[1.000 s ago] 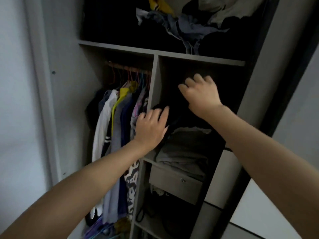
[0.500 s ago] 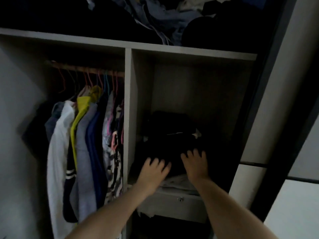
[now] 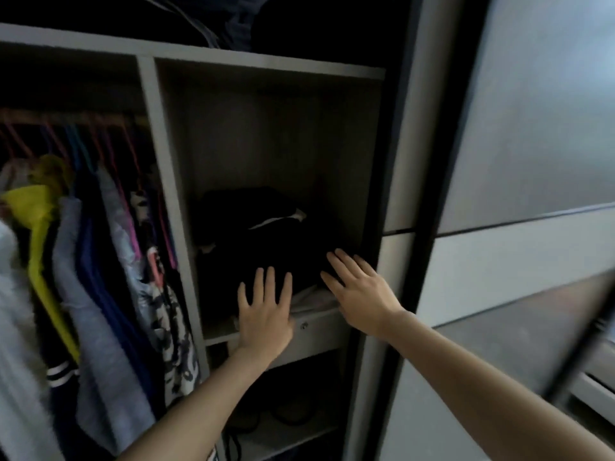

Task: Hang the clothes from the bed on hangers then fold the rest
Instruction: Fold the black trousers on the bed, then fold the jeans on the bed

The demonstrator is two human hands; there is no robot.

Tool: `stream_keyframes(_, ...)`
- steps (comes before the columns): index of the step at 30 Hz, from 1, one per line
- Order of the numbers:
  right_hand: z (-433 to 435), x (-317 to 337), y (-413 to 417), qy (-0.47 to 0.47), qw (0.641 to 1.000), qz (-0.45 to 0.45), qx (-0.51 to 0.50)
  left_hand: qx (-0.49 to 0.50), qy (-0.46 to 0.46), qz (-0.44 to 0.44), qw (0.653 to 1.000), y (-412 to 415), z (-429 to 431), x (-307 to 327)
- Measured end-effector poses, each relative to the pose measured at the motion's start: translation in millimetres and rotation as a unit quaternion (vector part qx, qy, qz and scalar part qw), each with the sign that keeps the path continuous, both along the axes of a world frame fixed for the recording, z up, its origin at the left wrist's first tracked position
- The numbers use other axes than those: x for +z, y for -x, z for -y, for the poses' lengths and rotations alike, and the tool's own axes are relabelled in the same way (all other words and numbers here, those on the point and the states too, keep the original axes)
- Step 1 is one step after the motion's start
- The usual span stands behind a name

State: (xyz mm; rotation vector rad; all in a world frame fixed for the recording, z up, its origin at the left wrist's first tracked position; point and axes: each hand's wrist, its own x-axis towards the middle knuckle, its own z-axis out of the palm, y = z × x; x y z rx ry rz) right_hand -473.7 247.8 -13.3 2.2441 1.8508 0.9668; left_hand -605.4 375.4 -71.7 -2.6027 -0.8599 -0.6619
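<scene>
A stack of dark folded clothes (image 3: 263,234) lies on the middle shelf of an open wardrobe, with a pale folded piece (image 3: 311,299) under its front edge. My left hand (image 3: 264,312) is flat with spread fingers at the front of the stack. To its right my right hand (image 3: 357,289) is also flat, fingers straight, at the stack's right front corner. Neither hand holds anything. Several garments (image 3: 90,261) hang on coloured hangers (image 3: 109,141) in the left compartment.
A grey divider panel (image 3: 166,194) separates the hanging rail from the shelves. A small drawer (image 3: 319,331) sits just under the shelf. Loose clothes (image 3: 226,24) are piled on the top shelf. A sliding door (image 3: 519,161) stands at the right.
Both hands came down from the compartment's upper part to the folded stack, and their fingers have straightened. The view has shifted closer and to the right.
</scene>
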Motion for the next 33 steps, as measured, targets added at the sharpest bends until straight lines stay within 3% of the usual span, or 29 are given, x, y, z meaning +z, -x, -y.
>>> stream_keyframes(3,62.4,-10.4,-13.9,-0.002,0.996,0.085,-0.008,-0.078,-0.029,0.089,0.993,-16.5,27.4,9.6)
stream_keyframes(6,137.5,-22.7,-35.2,0.004,0.99,0.068,-0.126,-0.175,-0.065,0.168,0.968,-54.3,76.7,17.5)
stream_keyframes(10,245.8,-35.1,-63.6,0.025,0.963,0.044,-0.266,-0.307,-0.068,0.198,0.928,-112.1,163.5,15.5)
stream_keyframes(17,475.8,-44.5,-98.2,0.034,0.884,0.007,-0.466,-0.435,0.008,0.086,0.896,-225.4,354.9,1.1)
stream_keyframes(25,715.0,-55.0,-110.4,0.037,0.788,-0.028,-0.614,-0.521,0.077,0.013,0.85,-325.2,575.3,-21.6)
stream_keyframes(33,843.0,-91.3,-148.6,0.011,0.726,-0.096,-0.681,-0.584,0.082,-0.043,0.807,-415.5,706.2,-52.4)
